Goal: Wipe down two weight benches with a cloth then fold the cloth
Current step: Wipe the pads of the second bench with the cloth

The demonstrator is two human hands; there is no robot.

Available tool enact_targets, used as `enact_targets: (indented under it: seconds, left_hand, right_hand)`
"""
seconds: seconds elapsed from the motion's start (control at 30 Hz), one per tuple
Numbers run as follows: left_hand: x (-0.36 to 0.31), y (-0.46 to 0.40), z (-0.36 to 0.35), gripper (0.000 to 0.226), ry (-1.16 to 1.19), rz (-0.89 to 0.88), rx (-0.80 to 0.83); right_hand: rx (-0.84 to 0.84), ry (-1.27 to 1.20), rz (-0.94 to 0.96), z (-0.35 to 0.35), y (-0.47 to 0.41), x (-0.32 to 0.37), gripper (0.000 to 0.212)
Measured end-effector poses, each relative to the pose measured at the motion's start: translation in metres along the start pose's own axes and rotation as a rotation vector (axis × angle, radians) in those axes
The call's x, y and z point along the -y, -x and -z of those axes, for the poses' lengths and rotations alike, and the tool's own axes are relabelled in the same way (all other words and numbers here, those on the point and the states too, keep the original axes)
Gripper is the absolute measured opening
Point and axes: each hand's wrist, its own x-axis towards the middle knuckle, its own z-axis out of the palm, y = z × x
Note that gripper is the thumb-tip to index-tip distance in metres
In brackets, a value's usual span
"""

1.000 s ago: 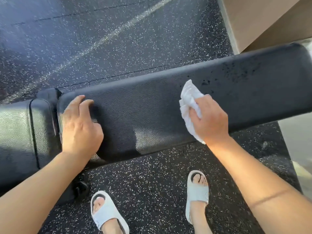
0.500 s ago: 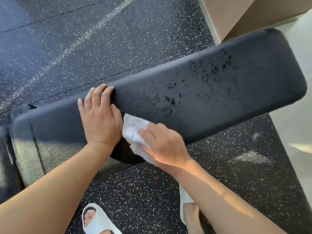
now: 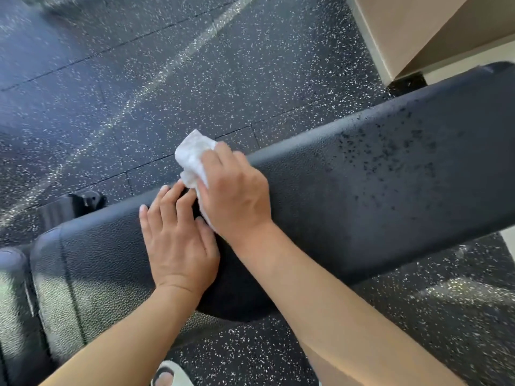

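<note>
A long black padded weight bench (image 3: 362, 207) runs across the view from lower left to upper right. Dark wet spots speckle its right half. My right hand (image 3: 237, 193) grips a crumpled white cloth (image 3: 193, 157) and holds it against the bench's far edge near the middle. My left hand (image 3: 175, 240) lies flat on the pad just left of it, fingers straight, fingertips beside the cloth. A second pad section (image 3: 16, 296) adjoins the bench at the far left.
Black rubber floor (image 3: 139, 79) with white flecks surrounds the bench. A beige wall corner (image 3: 404, 32) stands at the upper right. One foot in a white sandal (image 3: 170, 376) shows at the bottom edge. A black frame part (image 3: 80, 203) pokes out behind the bench at left.
My right hand has carried the cloth from the bench's near edge across to its far edge. My left hand has stayed flat on the pad. The camera view has shifted.
</note>
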Motion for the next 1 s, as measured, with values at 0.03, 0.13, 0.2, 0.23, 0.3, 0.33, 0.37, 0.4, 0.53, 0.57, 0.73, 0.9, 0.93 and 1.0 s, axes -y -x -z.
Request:
enact_targets:
  seconds: [0.03, 0.13, 0.2, 0.23, 0.3, 0.33, 0.37, 0.4, 0.53, 0.57, 0.73, 0.9, 0.93, 1.0]
  left_hand:
    - [0.0, 0.0, 0.0, 0.046, 0.002, -0.002, -0.003]
    - [0.002, -0.001, -0.001, 0.051, -0.005, -0.007, -0.003]
    - [0.001, 0.0, -0.001, 0.053, -0.007, -0.011, -0.003]
    - [0.002, 0.0, -0.001, 0.054, -0.008, -0.011, -0.001]
    - [0.002, -0.001, -0.002, 0.054, -0.013, -0.007, 0.009]
    - [0.003, 0.0, -0.002, 0.054, -0.014, -0.006, 0.015]
    - [0.003, 0.0, -0.002, 0.054, -0.014, -0.004, 0.017]
    - [0.003, 0.0, -0.002, 0.054, -0.013, -0.001, 0.018]
    - [0.003, 0.0, -0.002, 0.054, -0.01, -0.002, 0.014]
    - [0.004, 0.0, -0.003, 0.054, -0.01, -0.005, 0.013]
    - [0.005, 0.0, -0.004, 0.054, -0.005, -0.013, 0.003]
    - [0.006, -0.001, -0.004, 0.055, -0.018, -0.018, 0.008]
    - [0.006, -0.001, -0.004, 0.055, -0.014, -0.02, 0.004]
    - [0.006, 0.0, -0.004, 0.055, -0.018, -0.027, 0.003]
  right_hand:
    - [0.009, -0.028, 0.024, 0.002, 0.006, -0.001, 0.019]
    - [-0.006, -0.037, 0.107, 0.023, 0.027, -0.035, 0.024]
    - [-0.04, 0.037, 0.123, 0.043, 0.037, -0.074, 0.022]
    - [-0.051, 0.073, 0.106, 0.051, 0.038, -0.093, 0.019]
    - [-0.061, 0.098, 0.004, 0.062, 0.029, -0.117, 0.019]
    - [-0.066, 0.093, -0.063, 0.063, 0.021, -0.121, 0.021]
    - [-0.072, 0.09, -0.125, 0.061, 0.011, -0.119, 0.023]
    - [-0.075, 0.091, -0.173, 0.057, 0.001, -0.111, 0.025]
    - [-0.01, 0.112, -0.185, 0.023, -0.032, -0.055, 0.018]
    - [0.029, 0.093, -0.138, 0.013, -0.036, -0.037, 0.018]
    - [0.15, 0.035, 0.037, -0.014, -0.035, 0.004, 0.013]
    - [0.035, -0.024, 0.114, 0.026, -0.034, -0.058, 0.024]
    - [0.032, 0.022, 0.086, 0.036, -0.038, -0.081, 0.019]
    - [0.039, 0.117, -0.019, 0.055, -0.047, -0.126, 0.014]
